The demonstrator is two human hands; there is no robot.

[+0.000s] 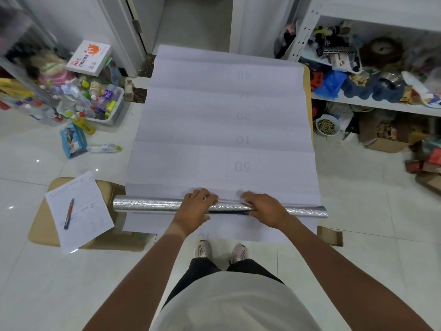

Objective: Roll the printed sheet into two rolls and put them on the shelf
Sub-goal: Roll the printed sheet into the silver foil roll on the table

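Note:
A long white printed sheet [214, 120] with grey numbers lies flat on the floor, stretching away from me. Across its near end lies a silver, foil-like roll [148, 204], running left to right. My left hand [194, 209] rests over the roll's middle, fingers curled over its top. My right hand [261, 207] is beside it, fingers curled round the roll where a dark gap shows under the wrap. The white shelf [372, 103] stands at the right, crowded with things.
A paper form with a pen [69, 213] lies on flat cardboard [43, 225] at the left. A bin of bottles [95, 101] and loose bottles sit at the back left. Boxes and a bowl [325, 125] stand under the shelf. My feet [219, 250] are at the sheet's near edge.

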